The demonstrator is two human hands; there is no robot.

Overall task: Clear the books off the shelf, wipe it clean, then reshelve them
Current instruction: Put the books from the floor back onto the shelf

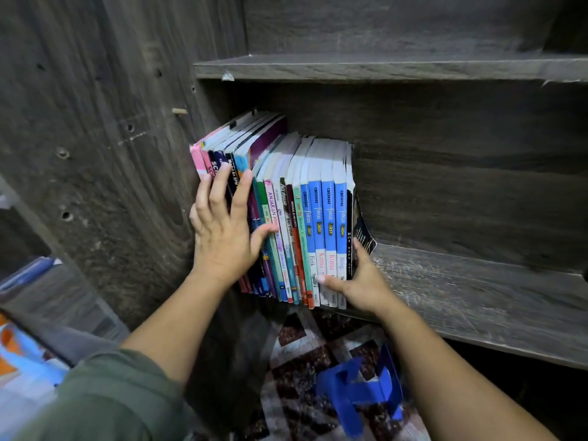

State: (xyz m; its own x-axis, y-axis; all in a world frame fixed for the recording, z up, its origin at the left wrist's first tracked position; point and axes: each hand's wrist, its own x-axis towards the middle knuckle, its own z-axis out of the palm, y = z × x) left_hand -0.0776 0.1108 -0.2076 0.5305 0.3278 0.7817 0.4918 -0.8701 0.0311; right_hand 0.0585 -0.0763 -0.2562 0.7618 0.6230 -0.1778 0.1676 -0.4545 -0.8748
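Note:
A row of several upright paperback books (pixel 296 214) stands at the left end of a dark grey wooden shelf (pixel 477 297), leaning against the cabinet's side wall. My left hand (pixel 222 230) lies flat with spread fingers on the spines of the leftmost books. My right hand (pixel 359 281) holds the right end of the row low down, thumb across the blue spines and fingers round the outer black book (pixel 358 224), whose cover curls outward.
The upper shelf board (pixel 381 66) sits close above the books. To the right of the row the shelf board is bare. Below lie a patterned rug (pixel 302 351) and a blue cloth (pixel 359 389). More books lie at the far left (pixel 25 361).

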